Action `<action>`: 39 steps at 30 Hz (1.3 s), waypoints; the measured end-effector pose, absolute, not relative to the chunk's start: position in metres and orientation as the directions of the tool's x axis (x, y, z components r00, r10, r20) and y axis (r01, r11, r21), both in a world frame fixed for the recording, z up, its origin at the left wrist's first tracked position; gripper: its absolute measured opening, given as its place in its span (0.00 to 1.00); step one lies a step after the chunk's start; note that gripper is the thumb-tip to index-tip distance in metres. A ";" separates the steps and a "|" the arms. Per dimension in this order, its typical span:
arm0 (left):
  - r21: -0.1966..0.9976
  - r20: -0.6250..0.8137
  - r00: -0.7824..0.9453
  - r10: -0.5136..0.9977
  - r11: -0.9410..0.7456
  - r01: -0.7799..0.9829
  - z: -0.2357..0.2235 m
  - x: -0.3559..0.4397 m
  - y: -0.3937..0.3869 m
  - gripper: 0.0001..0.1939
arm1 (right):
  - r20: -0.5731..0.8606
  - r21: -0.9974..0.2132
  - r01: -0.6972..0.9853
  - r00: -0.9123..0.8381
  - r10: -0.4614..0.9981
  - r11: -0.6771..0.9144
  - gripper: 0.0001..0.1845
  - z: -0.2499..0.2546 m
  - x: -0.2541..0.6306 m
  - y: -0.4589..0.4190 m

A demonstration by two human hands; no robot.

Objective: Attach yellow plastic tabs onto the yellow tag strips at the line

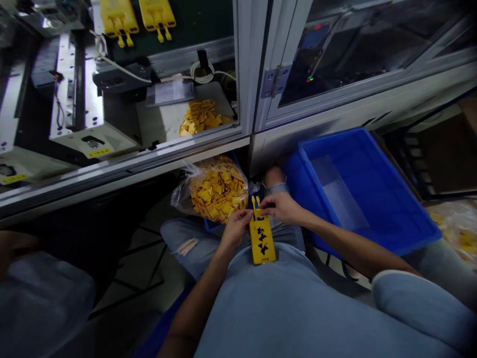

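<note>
A yellow power bank (262, 241) with black lettering lies against my lap and shirt front, its two short cable plugs (255, 201) pointing away from me. My left hand (237, 227) is closed at its upper left edge, thumb and forefinger pinched there. From the right, my right hand (281, 207) has its fingers bent together at the top end, beside the plugs. Whether a small piece sits between the fingertips is too small to tell. Just beyond my left hand is a clear plastic bag (181, 195) full of small yellow pieces (219, 191).
To my right stands a large blue bin (372, 184). Ahead runs a metal machine frame (248, 69); behind it lie a pile of yellow pieces (201, 117) and two more yellow power banks (119, 20) on a dark belt. A person's sleeve (48, 293) shows at left.
</note>
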State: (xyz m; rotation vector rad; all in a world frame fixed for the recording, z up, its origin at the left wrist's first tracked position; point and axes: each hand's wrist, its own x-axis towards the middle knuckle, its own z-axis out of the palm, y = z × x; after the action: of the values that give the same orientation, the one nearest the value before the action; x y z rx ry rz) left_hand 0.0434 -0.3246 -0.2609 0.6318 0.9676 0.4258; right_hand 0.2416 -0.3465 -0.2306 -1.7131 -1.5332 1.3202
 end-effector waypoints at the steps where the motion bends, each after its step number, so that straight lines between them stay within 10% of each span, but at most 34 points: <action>1: 0.663 -0.625 0.506 0.594 0.746 -0.056 -0.260 0.043 -0.324 0.26 | -0.347 -0.836 0.489 -0.121 0.930 -0.249 0.05 -0.229 0.240 -0.346; 15: 0.681 -0.604 0.544 0.582 0.732 -0.026 -0.251 0.042 -0.327 0.25 | -0.124 -0.780 0.624 -0.230 0.965 0.048 0.09 -0.221 0.227 -0.366; 20: 0.737 -0.543 0.653 0.528 0.672 0.070 -0.229 0.027 -0.309 0.20 | -0.255 -0.846 0.491 -0.032 0.966 -0.207 0.18 -0.218 0.229 -0.374; 24: 0.787 -0.493 0.793 0.358 0.571 0.232 -0.203 0.018 -0.295 0.13 | -0.437 -0.899 0.191 -0.340 0.833 -0.394 0.19 -0.214 0.233 -0.372; 29: 0.853 -0.474 0.768 0.431 0.442 0.278 -0.188 0.018 -0.305 0.03 | -0.395 -0.917 0.207 -0.372 0.840 -0.340 0.15 -0.210 0.219 -0.371; 39: 0.827 -0.533 0.682 0.502 0.480 0.293 -0.195 -0.011 -0.306 0.15 | -0.352 -0.928 0.274 -0.414 0.839 -0.254 0.14 -0.233 0.188 -0.335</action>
State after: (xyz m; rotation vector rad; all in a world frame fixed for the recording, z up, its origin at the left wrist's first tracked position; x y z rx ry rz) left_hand -0.0114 -0.3064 -0.1948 1.0982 0.8544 0.1479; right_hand 0.1879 -0.3347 -0.2325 -1.3523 -1.5615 1.7113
